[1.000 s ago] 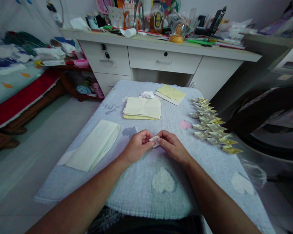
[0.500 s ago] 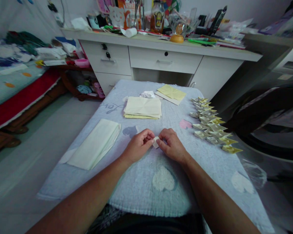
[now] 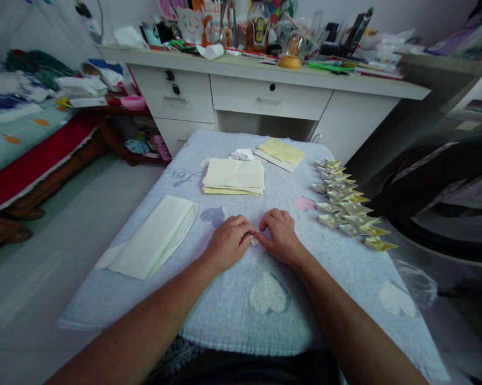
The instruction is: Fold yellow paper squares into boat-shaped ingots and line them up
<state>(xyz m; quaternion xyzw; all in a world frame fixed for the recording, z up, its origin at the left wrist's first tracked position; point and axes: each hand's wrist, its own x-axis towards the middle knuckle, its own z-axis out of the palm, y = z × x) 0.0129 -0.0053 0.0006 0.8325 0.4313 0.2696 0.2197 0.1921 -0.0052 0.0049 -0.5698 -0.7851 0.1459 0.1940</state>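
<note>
Between my hands, low over the cloth, is a small folded piece of white paper (image 3: 254, 241), mostly covered by fingers. My left hand (image 3: 230, 241) pinches it from the left, fingers curled. From the other side my right hand (image 3: 279, 235) has its thumb pressed on the paper, with the fingers bent. Beyond them lies a stack of cream and yellow paper sheets (image 3: 233, 175). A larger folded pale paper (image 3: 155, 238) rests to the left. Several folded paper boats (image 3: 349, 206), white and yellow, stand in rows on the right.
The table wears a blue cloth (image 3: 220, 310) with heart prints. Farther back are yellow sheets (image 3: 283, 152) and a crumpled white tissue (image 3: 242, 154). A cluttered white desk (image 3: 273, 101) stands behind, a bed (image 3: 32, 144) at left, a washing machine (image 3: 457, 176) at right.
Both hands have drawn in over the small paper, which shows less now. My left fingers have closed down further over it, and my right fingers have shifted slightly.
</note>
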